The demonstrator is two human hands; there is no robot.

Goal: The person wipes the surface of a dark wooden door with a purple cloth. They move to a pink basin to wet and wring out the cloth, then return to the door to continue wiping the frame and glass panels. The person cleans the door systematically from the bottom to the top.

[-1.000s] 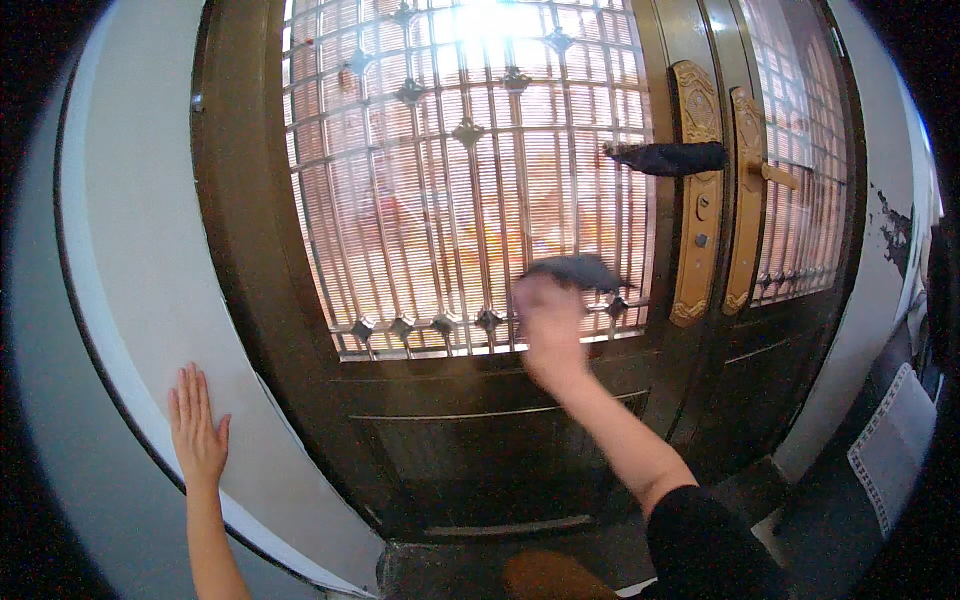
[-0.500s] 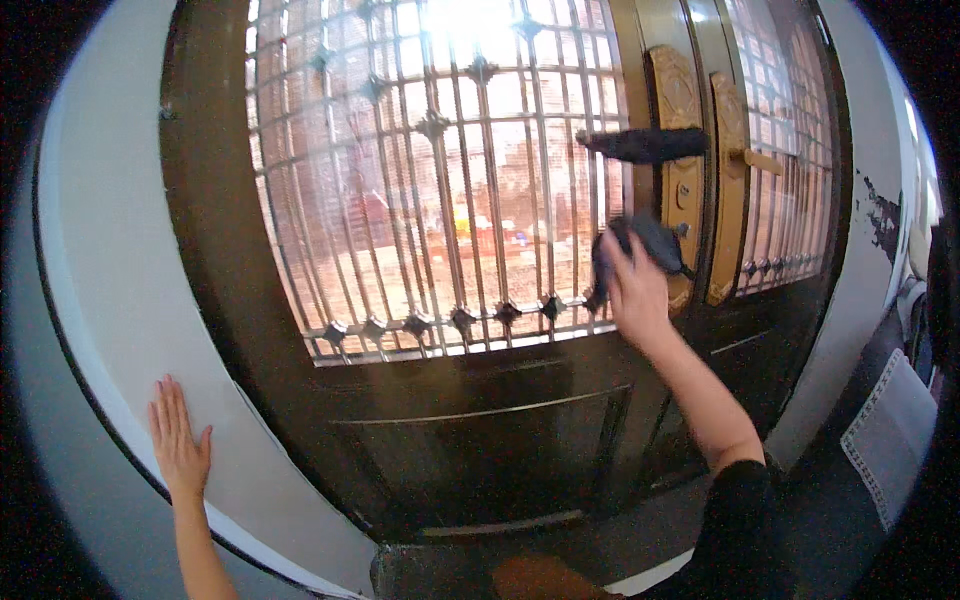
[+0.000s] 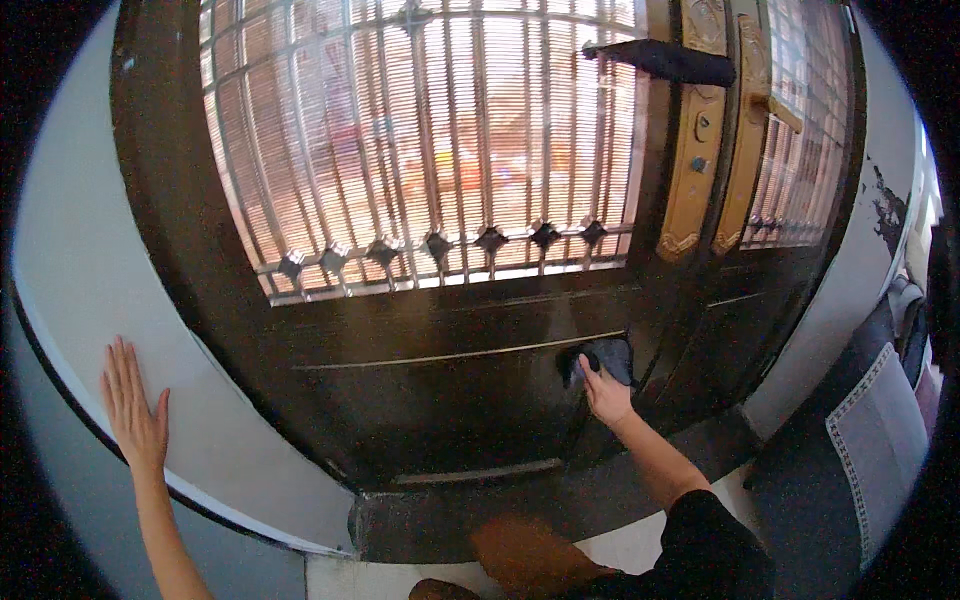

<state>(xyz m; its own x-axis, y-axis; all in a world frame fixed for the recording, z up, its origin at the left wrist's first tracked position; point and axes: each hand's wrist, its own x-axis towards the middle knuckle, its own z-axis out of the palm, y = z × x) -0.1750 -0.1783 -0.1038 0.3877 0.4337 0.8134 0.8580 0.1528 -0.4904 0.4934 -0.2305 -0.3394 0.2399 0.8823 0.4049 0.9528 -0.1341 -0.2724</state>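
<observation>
My right hand (image 3: 607, 393) presses a dark cloth (image 3: 612, 358) against the lower wooden panel of a dark brown door (image 3: 450, 410). The fingers are closed on the cloth, which bunches up around them near the panel's upper right corner. Flat on the white door surround (image 3: 200, 420) at the left lies my left hand (image 3: 138, 408), its fingers stretched out and holding nothing. Above my right hand, a handle wrapped in black cover (image 3: 670, 63) sticks out from a gold lock plate (image 3: 690, 170).
A barred glass pane (image 3: 420, 160) fills the door's upper part. To the right is a narrower door leaf with a gold lever handle (image 3: 778, 110). A dark seat with a grey cover (image 3: 880, 440) stands at the right. A dark threshold (image 3: 430, 525) runs below the door.
My right hand has moved the cloth down from beside the lock plate to the lower panel. The view has tilted downward. My left hand stays flat on the white surround.
</observation>
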